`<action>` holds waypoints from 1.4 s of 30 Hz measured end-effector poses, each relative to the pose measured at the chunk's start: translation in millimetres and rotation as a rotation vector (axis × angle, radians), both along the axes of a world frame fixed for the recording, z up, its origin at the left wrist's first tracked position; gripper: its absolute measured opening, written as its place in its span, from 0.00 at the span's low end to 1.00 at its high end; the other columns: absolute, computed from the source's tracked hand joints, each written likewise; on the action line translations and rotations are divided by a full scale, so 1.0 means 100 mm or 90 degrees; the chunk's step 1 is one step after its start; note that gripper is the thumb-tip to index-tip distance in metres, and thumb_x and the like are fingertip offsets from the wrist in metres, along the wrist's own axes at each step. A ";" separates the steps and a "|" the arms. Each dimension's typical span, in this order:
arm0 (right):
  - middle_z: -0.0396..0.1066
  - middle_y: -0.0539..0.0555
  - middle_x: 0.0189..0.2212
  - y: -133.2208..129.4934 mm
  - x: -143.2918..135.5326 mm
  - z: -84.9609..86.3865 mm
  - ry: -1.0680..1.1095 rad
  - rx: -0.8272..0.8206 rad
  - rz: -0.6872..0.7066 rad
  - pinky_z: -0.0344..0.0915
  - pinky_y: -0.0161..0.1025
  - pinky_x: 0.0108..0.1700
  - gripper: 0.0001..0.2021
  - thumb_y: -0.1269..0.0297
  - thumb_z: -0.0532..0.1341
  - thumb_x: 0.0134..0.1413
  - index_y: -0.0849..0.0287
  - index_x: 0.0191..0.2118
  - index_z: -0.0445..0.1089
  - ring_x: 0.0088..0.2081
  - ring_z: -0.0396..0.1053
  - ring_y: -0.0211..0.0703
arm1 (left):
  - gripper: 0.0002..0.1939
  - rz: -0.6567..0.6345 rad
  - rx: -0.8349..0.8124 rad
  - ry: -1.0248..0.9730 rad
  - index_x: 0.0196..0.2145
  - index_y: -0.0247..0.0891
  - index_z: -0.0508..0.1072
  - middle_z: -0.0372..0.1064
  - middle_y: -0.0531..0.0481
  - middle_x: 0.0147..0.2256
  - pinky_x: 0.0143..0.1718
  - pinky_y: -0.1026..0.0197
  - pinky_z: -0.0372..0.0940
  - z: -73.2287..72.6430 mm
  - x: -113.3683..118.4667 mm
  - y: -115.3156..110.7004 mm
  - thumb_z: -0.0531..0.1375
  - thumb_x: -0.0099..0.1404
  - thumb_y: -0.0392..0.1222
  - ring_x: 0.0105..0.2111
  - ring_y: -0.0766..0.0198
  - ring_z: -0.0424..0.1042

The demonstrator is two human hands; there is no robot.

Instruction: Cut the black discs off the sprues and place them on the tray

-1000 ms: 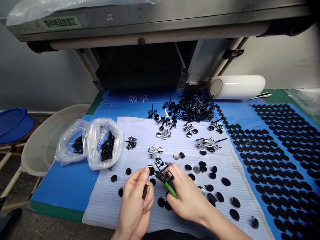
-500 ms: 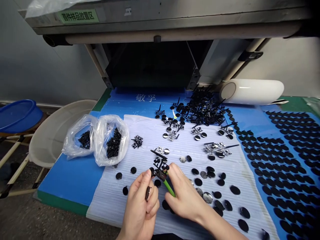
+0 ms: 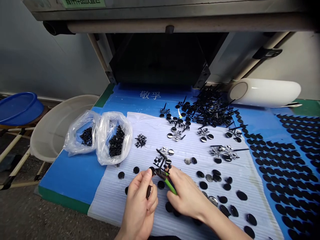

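My left hand (image 3: 141,203) is closed, pinching a small glossy black disc (image 3: 152,171) between thumb and forefinger. A second black disc (image 3: 149,191) is tucked in its curled fingers. My right hand (image 3: 187,195) grips green-handled side cutters (image 3: 170,186). Their jaws are at a black plastic sprue (image 3: 161,160), right beside the pinched disc. Whether the disc is still joined to the sprue I cannot make out. Loose black discs (image 3: 203,185) lie on the white cloth (image 3: 110,200) around my hands, and several sprues with discs (image 3: 226,156) lie further back.
Two clear plastic bags (image 3: 127,133) of small black parts stand left. A heap of black sprues (image 3: 212,106) and a white cylinder (image 3: 272,93) are at the back right. Rows of discs (image 3: 282,173) cover the right side. A machine bar (image 3: 140,26) spans overhead.
The camera view has shifted slightly, so the table items appear moved right. The side cutters stay at the sprue beside the pinched disc, with both hands keeping their hold.
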State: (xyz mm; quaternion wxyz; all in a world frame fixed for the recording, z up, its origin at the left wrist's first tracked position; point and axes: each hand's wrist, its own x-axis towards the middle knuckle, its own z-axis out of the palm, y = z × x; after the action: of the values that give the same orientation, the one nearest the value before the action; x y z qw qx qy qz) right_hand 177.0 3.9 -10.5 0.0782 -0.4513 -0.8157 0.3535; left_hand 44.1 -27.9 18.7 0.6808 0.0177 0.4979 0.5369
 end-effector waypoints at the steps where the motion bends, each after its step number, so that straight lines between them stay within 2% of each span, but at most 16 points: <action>1: 0.55 0.49 0.26 0.01 -0.01 0.00 -0.011 -0.002 0.007 0.53 0.37 0.29 0.12 0.77 0.49 0.35 0.56 0.30 0.49 0.28 0.56 0.42 | 0.14 0.004 -0.002 0.001 0.20 0.37 0.55 0.45 0.64 0.13 0.11 0.71 0.33 -0.01 -0.01 0.00 0.55 0.59 0.41 0.11 0.79 0.36; 6: 0.55 0.47 0.22 0.10 -0.14 -0.02 -0.036 -0.025 0.034 0.46 0.35 0.25 0.11 0.77 0.48 0.37 0.55 0.29 0.46 0.23 0.55 0.40 | 0.14 0.027 -0.009 0.011 0.20 0.37 0.57 0.46 0.64 0.13 0.09 0.73 0.34 -0.08 -0.11 0.06 0.59 0.55 0.44 0.10 0.79 0.36; 11: 0.52 0.44 0.18 0.16 -0.19 0.02 -0.024 -0.044 0.053 0.43 0.34 0.22 0.11 0.76 0.49 0.37 0.55 0.26 0.46 0.20 0.53 0.37 | 0.14 0.054 -0.010 0.088 0.20 0.37 0.57 0.46 0.64 0.13 0.09 0.74 0.37 -0.16 -0.31 0.03 0.59 0.54 0.45 0.10 0.79 0.39; 13: 0.52 0.44 0.18 0.19 -0.14 0.05 0.014 -0.039 0.042 0.45 0.32 0.22 0.12 0.77 0.50 0.36 0.55 0.25 0.45 0.20 0.53 0.37 | 0.13 0.059 -0.030 0.255 0.22 0.38 0.60 0.52 0.62 0.14 0.11 0.74 0.44 -0.19 -0.48 -0.06 0.58 0.54 0.47 0.11 0.77 0.48; 15: 0.52 0.44 0.19 0.26 -0.09 0.07 0.059 -0.006 -0.029 0.48 0.32 0.24 0.11 0.78 0.50 0.39 0.55 0.25 0.46 0.22 0.54 0.37 | 0.12 0.026 -0.084 0.542 0.25 0.39 0.63 0.61 0.57 0.18 0.16 0.71 0.53 -0.23 -0.70 -0.20 0.57 0.54 0.50 0.18 0.70 0.60; 17: 0.53 0.46 0.22 0.36 -0.07 0.06 0.100 0.060 -0.135 0.50 0.33 0.26 0.08 0.74 0.51 0.45 0.55 0.28 0.48 0.24 0.55 0.38 | 0.13 -0.097 -0.152 0.828 0.24 0.40 0.64 0.62 0.55 0.17 0.18 0.68 0.55 -0.30 -0.90 -0.33 0.53 0.56 0.52 0.19 0.65 0.63; 19: 0.55 0.49 0.26 0.48 -0.10 0.02 0.127 0.115 -0.183 0.53 0.35 0.29 0.06 0.70 0.52 0.49 0.56 0.31 0.51 0.27 0.56 0.41 | 0.13 -0.233 -0.177 1.004 0.23 0.41 0.64 0.61 0.55 0.15 0.17 0.67 0.54 -0.40 -1.02 -0.42 0.51 0.58 0.51 0.16 0.64 0.62; 21: 0.56 0.50 0.27 0.57 -0.17 -0.05 0.153 0.141 -0.170 0.54 0.36 0.31 0.06 0.69 0.54 0.49 0.56 0.32 0.53 0.28 0.57 0.42 | 0.11 -0.285 -0.163 1.075 0.22 0.41 0.64 0.63 0.54 0.16 0.19 0.66 0.53 -0.51 -1.06 -0.48 0.51 0.58 0.48 0.17 0.63 0.63; 25: 0.56 0.49 0.25 0.67 -0.24 -0.15 0.176 0.144 -0.158 0.53 0.37 0.31 0.06 0.73 0.53 0.47 0.56 0.29 0.53 0.28 0.56 0.42 | 0.12 -0.292 -0.155 1.157 0.22 0.40 0.65 0.67 0.50 0.22 0.18 0.65 0.51 -0.62 -1.03 -0.54 0.51 0.57 0.49 0.20 0.62 0.64; 27: 0.56 0.49 0.24 0.69 -0.21 -0.14 0.193 0.136 -0.174 0.54 0.37 0.31 0.06 0.74 0.53 0.46 0.56 0.28 0.53 0.28 0.57 0.41 | 0.12 -0.282 -0.179 1.197 0.24 0.40 0.66 0.69 0.48 0.25 0.17 0.66 0.50 -0.60 -1.03 -0.55 0.50 0.58 0.49 0.19 0.62 0.64; 30: 0.57 0.47 0.23 0.66 -0.12 -0.02 0.228 0.098 -0.213 0.56 0.35 0.29 0.06 0.72 0.52 0.49 0.56 0.28 0.51 0.25 0.58 0.38 | 0.10 -0.163 -0.152 1.260 0.26 0.40 0.64 0.67 0.47 0.26 0.18 0.65 0.53 -0.46 -1.00 -0.53 0.48 0.60 0.46 0.23 0.61 0.64; 32: 0.58 0.46 0.23 0.62 -0.07 0.10 0.253 0.069 -0.241 0.58 0.33 0.27 0.07 0.69 0.52 0.51 0.55 0.29 0.50 0.24 0.59 0.37 | 0.09 -0.077 -0.058 1.236 0.25 0.40 0.63 0.63 0.49 0.24 0.23 0.63 0.55 -0.37 -0.88 -0.47 0.51 0.59 0.46 0.24 0.61 0.63; 33: 0.58 0.46 0.23 0.60 -0.05 0.16 0.271 0.053 -0.257 0.58 0.32 0.27 0.07 0.68 0.53 0.51 0.55 0.29 0.49 0.24 0.59 0.36 | 0.09 -0.060 -0.001 1.167 0.25 0.40 0.63 0.62 0.50 0.23 0.25 0.62 0.57 -0.33 -0.78 -0.42 0.53 0.57 0.46 0.24 0.62 0.62; 37: 0.58 0.45 0.23 0.45 -0.05 0.32 0.344 0.040 -0.327 0.57 0.33 0.27 0.08 0.68 0.55 0.50 0.55 0.28 0.51 0.24 0.58 0.35 | 0.15 -0.101 0.180 0.608 0.32 0.41 0.61 0.63 0.52 0.26 0.27 0.62 0.62 -0.24 -0.17 -0.20 0.58 0.51 0.52 0.26 0.63 0.66; 39: 0.57 0.45 0.22 0.37 -0.06 0.35 0.347 0.105 -0.345 0.56 0.33 0.27 0.08 0.69 0.55 0.50 0.55 0.27 0.51 0.24 0.57 0.36 | 0.18 -0.115 0.176 0.413 0.35 0.41 0.59 0.63 0.52 0.29 0.29 0.62 0.64 -0.22 0.11 -0.10 0.59 0.51 0.51 0.28 0.63 0.67; 42: 0.56 0.46 0.22 0.29 -0.03 0.38 0.336 0.209 -0.339 0.55 0.34 0.28 0.09 0.72 0.55 0.48 0.55 0.27 0.52 0.24 0.56 0.37 | 0.10 -0.102 0.130 0.332 0.33 0.40 0.59 0.61 0.53 0.30 0.30 0.63 0.63 -0.20 0.32 0.01 0.57 0.56 0.45 0.29 0.66 0.67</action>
State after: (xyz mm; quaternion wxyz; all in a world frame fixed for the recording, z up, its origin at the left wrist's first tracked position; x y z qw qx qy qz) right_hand 173.6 32.6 27.0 0.4445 -0.5220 -0.6679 0.2896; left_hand 76.5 -26.8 -1.2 0.5650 0.2625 0.5966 0.5059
